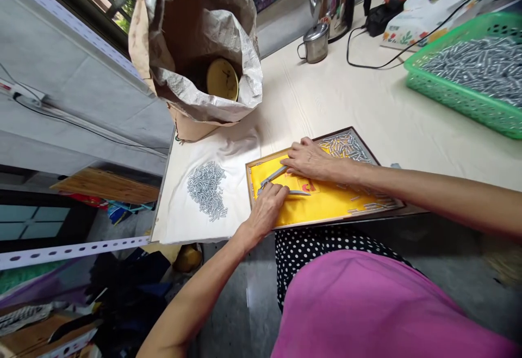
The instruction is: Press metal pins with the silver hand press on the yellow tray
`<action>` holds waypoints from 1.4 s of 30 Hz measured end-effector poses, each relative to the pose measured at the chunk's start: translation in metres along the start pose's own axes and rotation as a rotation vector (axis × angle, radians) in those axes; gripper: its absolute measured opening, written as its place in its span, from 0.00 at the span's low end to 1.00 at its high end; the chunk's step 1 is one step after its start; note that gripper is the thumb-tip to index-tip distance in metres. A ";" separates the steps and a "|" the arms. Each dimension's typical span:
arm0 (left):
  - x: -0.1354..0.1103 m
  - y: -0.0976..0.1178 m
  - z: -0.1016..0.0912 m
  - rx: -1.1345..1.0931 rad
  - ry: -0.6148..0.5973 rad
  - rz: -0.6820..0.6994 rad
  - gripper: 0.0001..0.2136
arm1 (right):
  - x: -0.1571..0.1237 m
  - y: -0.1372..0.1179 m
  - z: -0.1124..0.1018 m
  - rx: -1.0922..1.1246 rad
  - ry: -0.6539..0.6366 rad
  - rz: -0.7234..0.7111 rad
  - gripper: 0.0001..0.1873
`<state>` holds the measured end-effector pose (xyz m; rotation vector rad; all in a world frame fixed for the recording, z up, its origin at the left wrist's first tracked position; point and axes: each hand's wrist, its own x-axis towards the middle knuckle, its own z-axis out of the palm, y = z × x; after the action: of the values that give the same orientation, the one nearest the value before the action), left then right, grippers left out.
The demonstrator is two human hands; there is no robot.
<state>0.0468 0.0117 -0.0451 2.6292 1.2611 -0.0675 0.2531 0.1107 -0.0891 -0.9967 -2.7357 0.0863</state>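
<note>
A shallow framed tray [265,219] with a yellow bottom lies at the table's front edge. My left hand [267,206] is over its left end, fingers curled on a grey V-shaped metal tool [299,192]; I cannot make out its exact kind. One tapered arm of it sticks out to the right of these fingers. My right hand [310,159] lies over the tray's middle with bent fingers, their tips at the end of the tool's upper arm; what they pinch, if anything, is hidden. Small silvery metal pins [345,146] fill the tray's far right corner, with more along its near right edge.
A heap of similar pins [207,189] lies on white cloth [179,222] to the left. Behind stands a large open sack [204,111] with a round yellowish container [222,80] inside. A green basket [460,100] of metal pieces, a metal mug [316,45] and a kettle [332,5] stand farther back.
</note>
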 end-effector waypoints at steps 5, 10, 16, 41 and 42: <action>-0.004 0.008 -0.016 -0.116 0.044 0.085 0.13 | 0.000 0.020 -0.008 0.039 0.044 -0.043 0.18; -0.022 -0.036 -0.029 0.019 0.337 -0.099 0.14 | -0.029 0.039 -0.021 0.114 0.108 -0.013 0.27; -0.060 -0.136 -0.027 0.339 0.117 -0.478 0.15 | -0.069 0.055 -0.006 0.137 0.086 0.057 0.32; -0.063 -0.171 -0.014 0.423 0.027 -0.395 0.12 | -0.077 -0.053 -0.005 0.124 -0.021 0.064 0.12; -0.064 -0.172 -0.013 0.416 0.048 -0.408 0.12 | -0.081 -0.054 -0.001 0.134 -0.022 0.070 0.11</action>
<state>-0.1273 0.0698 -0.0545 2.6530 1.9670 -0.3720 0.2799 0.0174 -0.0962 -1.0594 -2.6734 0.2896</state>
